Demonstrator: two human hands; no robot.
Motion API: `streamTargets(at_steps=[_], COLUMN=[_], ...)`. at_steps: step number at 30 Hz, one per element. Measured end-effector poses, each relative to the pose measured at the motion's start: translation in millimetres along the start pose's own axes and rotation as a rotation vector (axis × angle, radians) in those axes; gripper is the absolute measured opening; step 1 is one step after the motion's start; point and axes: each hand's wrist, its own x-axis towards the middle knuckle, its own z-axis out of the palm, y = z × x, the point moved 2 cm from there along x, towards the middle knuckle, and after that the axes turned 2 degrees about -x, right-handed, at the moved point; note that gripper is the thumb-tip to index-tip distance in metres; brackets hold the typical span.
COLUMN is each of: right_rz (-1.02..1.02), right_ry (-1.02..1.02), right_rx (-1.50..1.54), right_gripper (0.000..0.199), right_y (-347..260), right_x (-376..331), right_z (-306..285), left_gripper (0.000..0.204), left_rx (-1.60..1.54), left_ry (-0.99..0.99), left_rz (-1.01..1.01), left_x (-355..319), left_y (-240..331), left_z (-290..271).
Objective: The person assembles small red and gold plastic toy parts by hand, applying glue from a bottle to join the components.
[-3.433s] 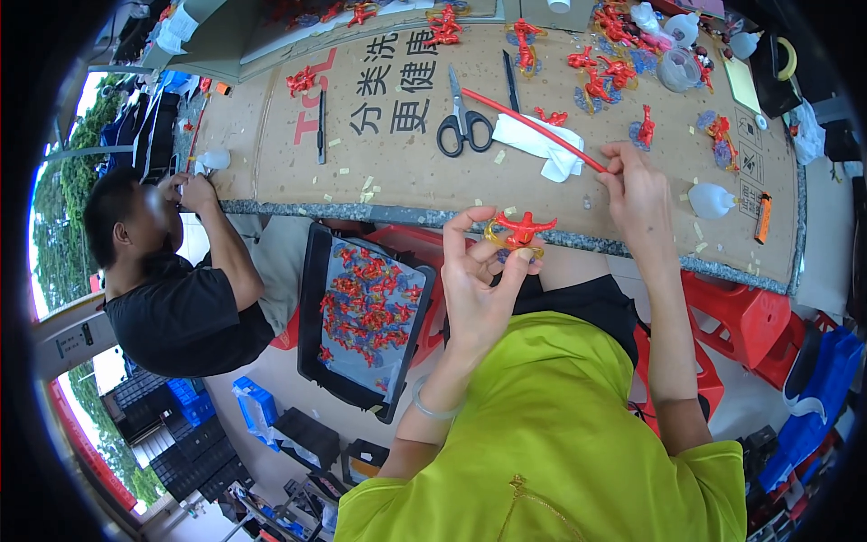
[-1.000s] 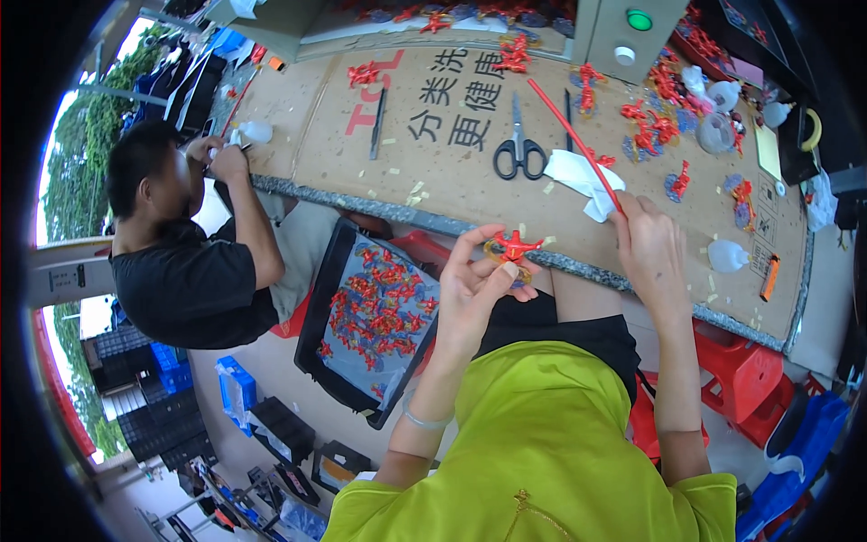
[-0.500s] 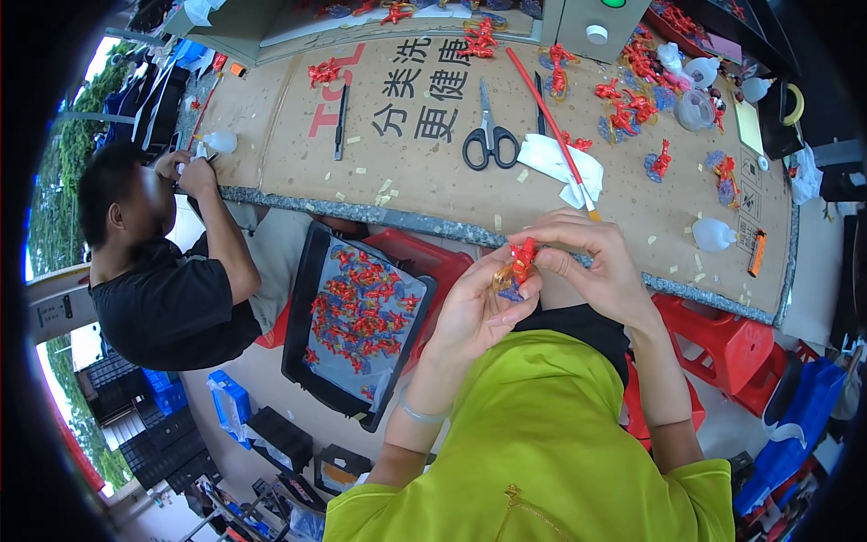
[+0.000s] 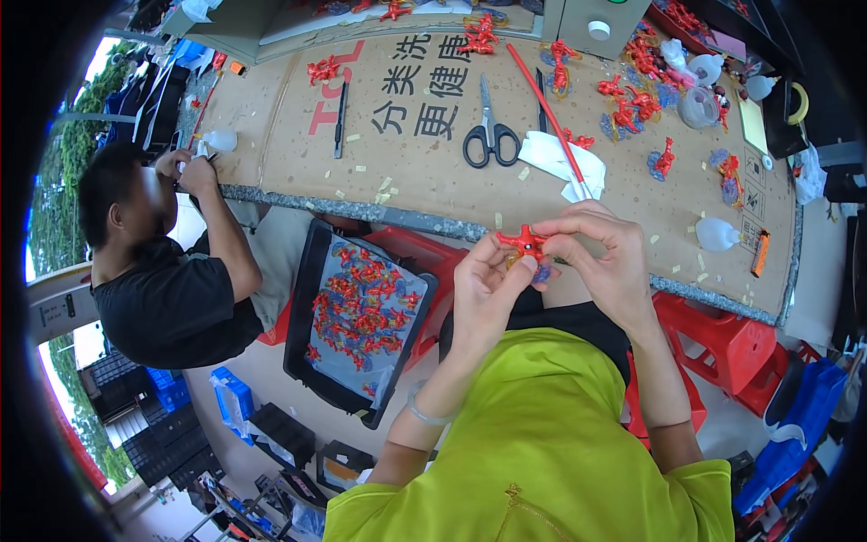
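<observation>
Between both hands, just off the table's front edge, is a small red figurine [image 4: 521, 240] with a bluish-purple translucent base. My left hand [image 4: 485, 287] pinches it from the left, thumb across its lower part. From the other side the fingers of my right hand [image 4: 603, 256] close on it, hiding part of its right side. On the table beyond lie black-handled scissors [image 4: 490, 135] and a red-handled brush [image 4: 546, 113], which rests across a white tissue [image 4: 564, 165]. More such figurines [image 4: 664, 159] stand or lie toward the right.
A black tray [image 4: 379, 397] of several red figurines sits left of me, beside red stools [image 4: 713, 339]. A co-worker [image 4: 172, 289] works at the table's left end. White squeeze bottles [image 4: 718, 235], an orange cutter [image 4: 760, 253] and a dark slim knife [image 4: 340, 120] lie on the cardboard-covered table [image 4: 280, 163].
The figurine has been turned in my fingers, its red limbs now spread sideways. My left hand has changed from an open-palmed hold to a thumb-and-finger pinch.
</observation>
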Motion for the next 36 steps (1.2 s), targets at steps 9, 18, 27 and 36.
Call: streamTargets(at_steps=[9, 18, 27, 36], right_rz=[-0.083, -0.060, -0.069, 0.198], right_ry=[0.065, 0.149, 0.176, 0.136], right_rx=[-0.097, -0.081, 0.011, 0.389], right_gripper=[0.016, 0.010, 0.010, 0.017], right_y=[2, 0, 0, 10], right_x=[-11, -14, -15, -13], right_z=[-2, 0, 3, 1], left_gripper=[0.014, 0.012, 0.014, 0.025], left_rx=[-0.015, -0.224, -0.355, -0.014], left_ry=[0.028, -0.066, -0.101, 0.019], left_rz=[-0.050, -0.215, -0.290, -0.076], left_x=[0, -1, -3, -9], left_y=[2, 3, -1, 7], left_z=[1, -2, -4, 11])
